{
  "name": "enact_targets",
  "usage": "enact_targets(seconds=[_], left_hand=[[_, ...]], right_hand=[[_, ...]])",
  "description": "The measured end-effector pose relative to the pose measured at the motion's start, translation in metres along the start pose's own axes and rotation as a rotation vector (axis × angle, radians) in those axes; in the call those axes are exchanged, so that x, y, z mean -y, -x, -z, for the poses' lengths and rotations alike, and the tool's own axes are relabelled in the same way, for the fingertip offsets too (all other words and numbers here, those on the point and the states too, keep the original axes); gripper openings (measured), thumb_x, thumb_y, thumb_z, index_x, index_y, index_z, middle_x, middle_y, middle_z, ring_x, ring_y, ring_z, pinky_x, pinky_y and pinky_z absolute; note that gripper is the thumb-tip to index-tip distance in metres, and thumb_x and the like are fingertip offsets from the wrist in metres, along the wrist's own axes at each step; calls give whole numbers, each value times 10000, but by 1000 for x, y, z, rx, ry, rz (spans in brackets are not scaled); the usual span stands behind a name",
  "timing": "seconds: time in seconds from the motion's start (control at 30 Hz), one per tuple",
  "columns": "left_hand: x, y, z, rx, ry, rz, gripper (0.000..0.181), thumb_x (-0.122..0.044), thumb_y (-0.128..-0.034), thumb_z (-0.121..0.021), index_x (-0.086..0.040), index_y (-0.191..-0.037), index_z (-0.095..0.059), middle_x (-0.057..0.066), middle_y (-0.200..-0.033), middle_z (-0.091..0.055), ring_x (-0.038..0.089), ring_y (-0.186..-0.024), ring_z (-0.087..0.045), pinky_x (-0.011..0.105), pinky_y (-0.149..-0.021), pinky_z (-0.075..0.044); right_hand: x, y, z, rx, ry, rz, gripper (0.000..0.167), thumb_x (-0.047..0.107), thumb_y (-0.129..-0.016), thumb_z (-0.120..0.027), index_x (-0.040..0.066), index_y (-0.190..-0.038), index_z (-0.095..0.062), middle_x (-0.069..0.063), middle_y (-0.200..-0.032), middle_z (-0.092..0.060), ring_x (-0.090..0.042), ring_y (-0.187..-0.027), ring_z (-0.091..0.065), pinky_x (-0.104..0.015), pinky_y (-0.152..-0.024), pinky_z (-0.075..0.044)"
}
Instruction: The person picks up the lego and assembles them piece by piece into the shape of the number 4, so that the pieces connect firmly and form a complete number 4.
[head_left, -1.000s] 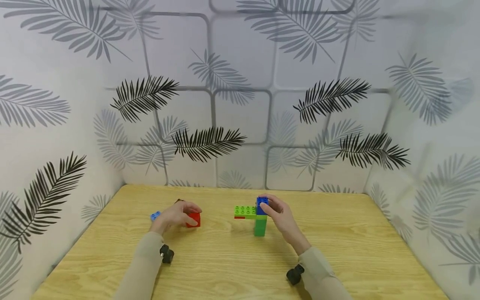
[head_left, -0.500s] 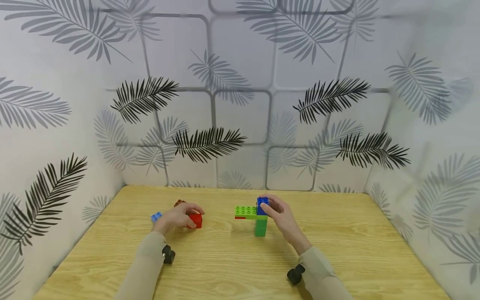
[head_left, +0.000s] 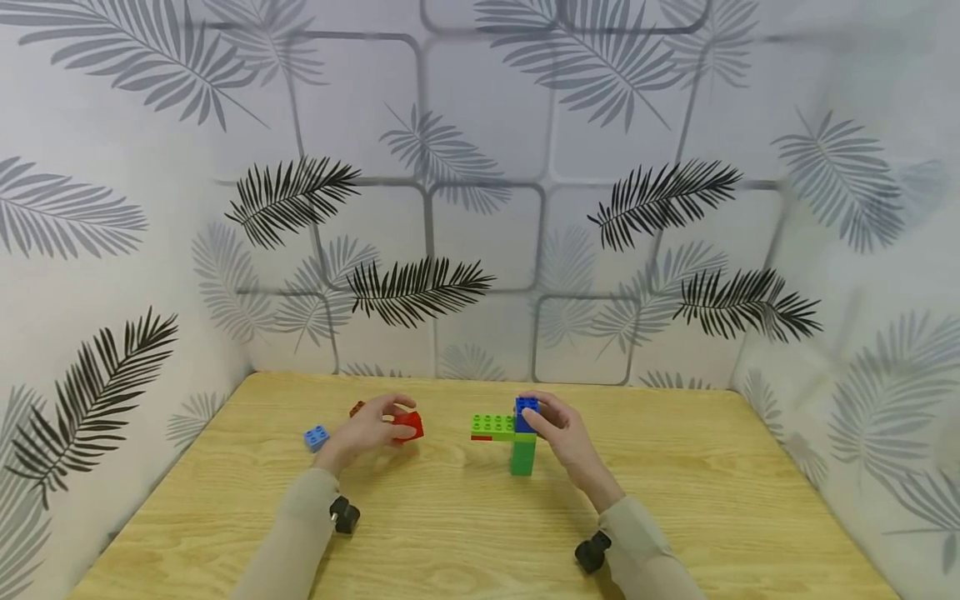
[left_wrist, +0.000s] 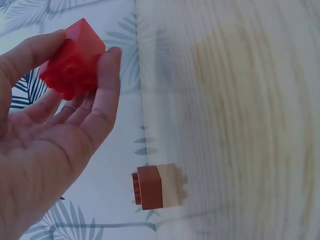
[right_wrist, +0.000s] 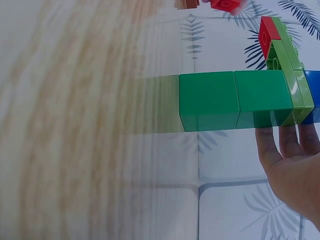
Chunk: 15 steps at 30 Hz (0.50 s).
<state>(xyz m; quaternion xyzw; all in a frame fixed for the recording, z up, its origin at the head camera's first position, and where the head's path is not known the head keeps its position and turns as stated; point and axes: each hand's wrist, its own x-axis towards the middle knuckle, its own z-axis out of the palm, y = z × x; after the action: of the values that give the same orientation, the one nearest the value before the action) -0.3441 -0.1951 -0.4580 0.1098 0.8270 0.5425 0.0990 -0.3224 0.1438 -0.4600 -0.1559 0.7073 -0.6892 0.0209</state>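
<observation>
The left hand (head_left: 369, 429) pinches a red brick (head_left: 409, 426) above the table; in the left wrist view the brick (left_wrist: 75, 60) sits tilted between thumb and fingers, studs facing the palm. To its right stands an upright stack: two green bricks (head_left: 522, 457), a light green plate (head_left: 491, 426) reaching out to the left, and a dark blue brick (head_left: 527, 414) on top. A red piece (right_wrist: 269, 36) is fixed under the plate's outer end. The right hand (head_left: 566, 433) grips the dark blue brick, its fingers behind the stack in the right wrist view.
On the wooden table (head_left: 450, 533), a light blue brick (head_left: 316, 438) lies left of the left hand. A brown brick (head_left: 357, 408), also seen in the left wrist view (left_wrist: 150, 187), stands behind that hand. A patterned backdrop (head_left: 480, 333) rises behind the table's far edge.
The left hand has raised the red brick off the table, tilted it and carried it right towards the stack. The right hand and the stack have stayed in place.
</observation>
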Motion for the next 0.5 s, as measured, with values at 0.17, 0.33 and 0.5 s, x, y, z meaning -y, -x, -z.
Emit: enact_targets(seconds=[0.17, 0.33, 0.5], left_hand=[[-9, 2, -4, -58, 13, -56, 402, -195, -903, -715, -104, -1272, -583, 144, -1238, -610, 224, -967, -611, 432, -790, -545], [-20, 4, -13, -103, 40, -71, 440, -192, -865, -756, -127, -1269, -595, 115, -1196, -650, 216, -966, -596, 431, -774, -522], [-26, 3, -25, -160, 68, -112, 465, -179, -883, -736, -118, -1323, -599, 118, -1214, -653, 216, -1020, -584, 389, -798, -519]], right_hand=[[0, 0, 0, -2, 7, -8, 455, 292, -978, -613, 93, -1381, -538, -152, -1302, -590, -390, -1205, -547, -382, -963, -505], [-1, -1, 0, -3, 17, -5, 437, 295, -985, -603, 101, -1372, -546, -157, -1289, -601, -400, -1197, -547, -387, -971, -501], [-2, -2, 1, -8, 27, -7, 415, 299, -988, -598, 126, -1363, -555, -150, -1279, -602, -353, -1174, -567, -410, -997, -489]])
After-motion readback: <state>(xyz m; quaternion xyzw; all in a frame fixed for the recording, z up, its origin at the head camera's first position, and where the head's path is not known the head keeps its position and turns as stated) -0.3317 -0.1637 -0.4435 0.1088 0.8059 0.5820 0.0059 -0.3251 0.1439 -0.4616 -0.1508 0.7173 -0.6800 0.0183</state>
